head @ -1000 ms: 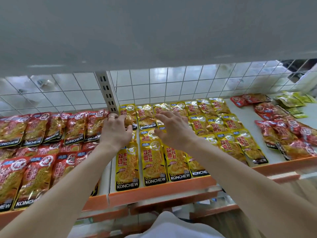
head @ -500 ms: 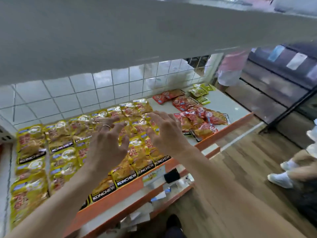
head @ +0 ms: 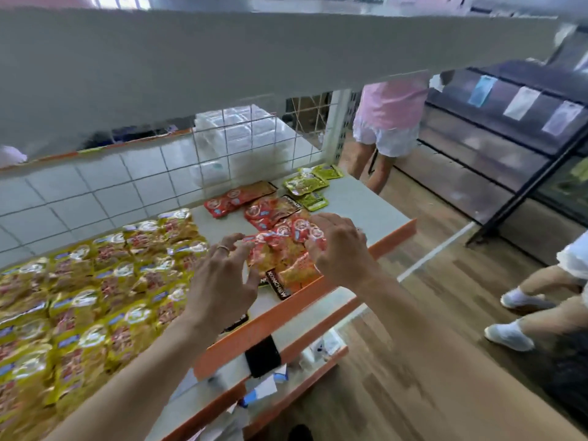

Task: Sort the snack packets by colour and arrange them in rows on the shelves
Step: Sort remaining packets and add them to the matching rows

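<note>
Red snack packets [head: 280,249] are being handled in a loose heap near the front of the grey shelf [head: 366,205], just behind its orange lip [head: 286,311]. The left hand [head: 222,281] is being held at the heap's near-left edge, its fingers spread and almost straight, with a ring [head: 222,248] being worn on one and nothing being gripped. The right hand [head: 342,249] is being laid on the heap's right side, its fingers bent down over the packet tops; whether a packet is being pinched cannot be told. Yellow snack packets [head: 95,297] are being kept in overlapping rows to the left of the heap. Green snack packets [head: 310,183] are being left at the shelf's back right corner, just behind further red ones. A white wire grid [head: 95,192] is being used as the shelf's back.
</note>
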